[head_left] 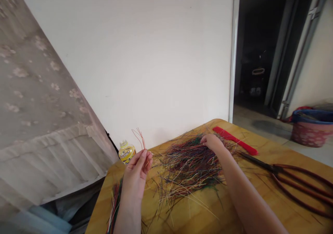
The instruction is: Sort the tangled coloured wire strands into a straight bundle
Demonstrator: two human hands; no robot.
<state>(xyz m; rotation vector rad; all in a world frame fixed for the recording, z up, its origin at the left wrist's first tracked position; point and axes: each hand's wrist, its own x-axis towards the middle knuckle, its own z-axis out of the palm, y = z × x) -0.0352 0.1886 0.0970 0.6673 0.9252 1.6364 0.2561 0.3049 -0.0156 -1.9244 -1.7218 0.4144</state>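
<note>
both hands on thin tangled multicoloured strands — plastic, maybe

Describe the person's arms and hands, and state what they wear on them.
The left hand and right hand are bare: no gloves, and no ring, watch or bracelet shows. The left forearm and right forearm are uncovered too, with no sleeve in view.

Bare, slender forearms; narrow left hand and right hand; long, tapering fingers
</note>
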